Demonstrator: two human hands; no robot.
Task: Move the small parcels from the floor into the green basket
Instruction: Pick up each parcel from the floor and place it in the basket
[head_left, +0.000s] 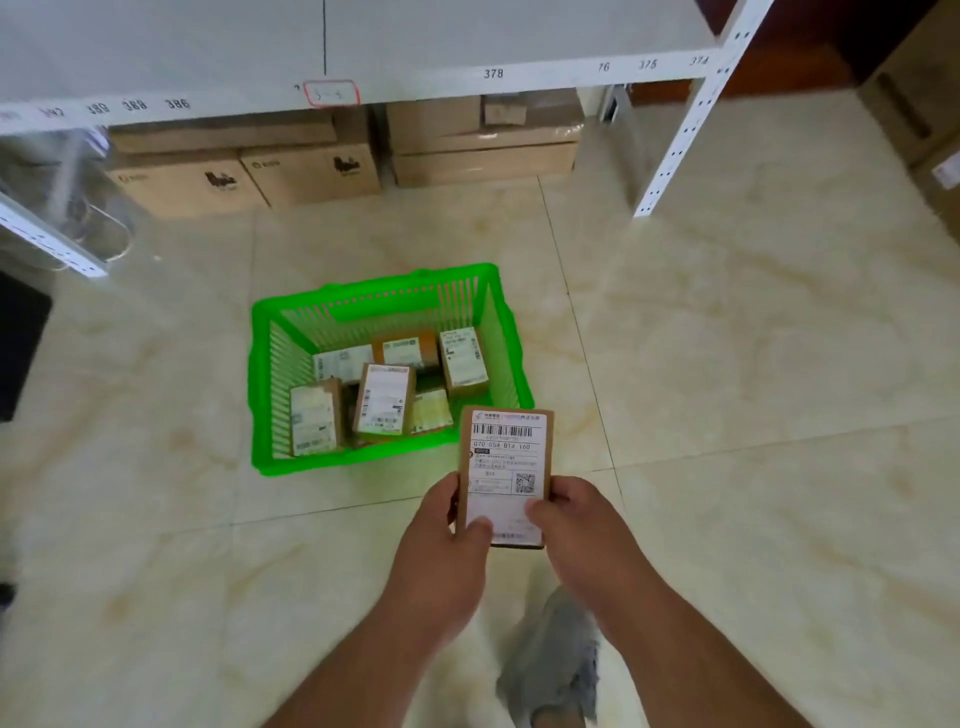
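A small brown parcel (506, 457) with a white barcode label is held label-up in both hands, just in front of the near right corner of the green basket (262, 395). My left hand (447, 535) grips its lower left edge, thumb on the label. My right hand (576, 525) grips its lower right edge. The basket stands on the tiled floor and holds several small labelled parcels (384, 397), lying flat or tilted against each other.
A white metal shelf (415, 78) with handwritten numbers runs across the top; its upright post (685, 124) stands at the right. Cardboard boxes (311, 171) sit under the shelf behind the basket. A grey shoe (556, 660) shows below my hands. Dark object at the left edge.
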